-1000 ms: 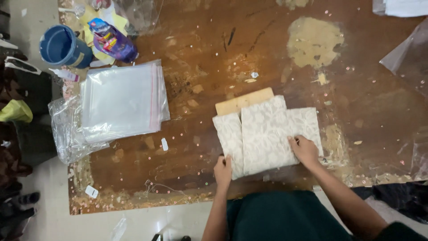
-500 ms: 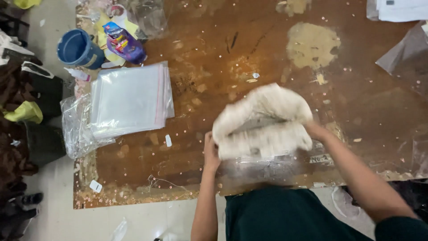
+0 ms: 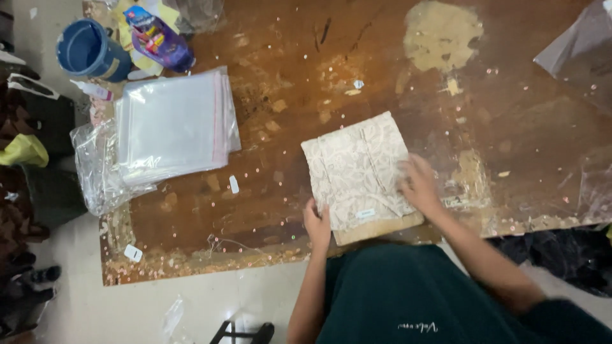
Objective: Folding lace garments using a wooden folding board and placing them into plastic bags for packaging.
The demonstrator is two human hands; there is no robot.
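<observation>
Two bare hands rest on a folded piece of cream lace cloth [image 3: 357, 172] lying flat on the worn brown desk [image 3: 287, 57], just below the middle of the frame. The left hand [image 3: 317, 224] sits at the lower left corner of the cloth, fingers laid over its edge; its grip looks loosely pressed down rather than pinching, though the fingertips are partly hidden. The right hand [image 3: 419, 185] lies flat on the right side of the cloth with fingers spread, somewhat blurred, pressing the fabric against the desk. A stiff tan card [image 3: 382, 227] shows beneath the cloth along its lower edge, so the lace seems folded around it to hold a neat rectangle, and the hands on opposite sides appear to keep the folds from springing open.

Farther up and to the left lies a stack of clear plastic bags [image 3: 172, 127], squared up and within reach, partly overlapping a crumpled clear wrapper [image 3: 95, 165] that hangs off the desk's left edge. Small white scraps [image 3: 234, 184] dot the wood between stack and cloth. In the upper left corner stand a blue cup [image 3: 86, 51] and a purple snack packet [image 3: 156, 38].
</observation>
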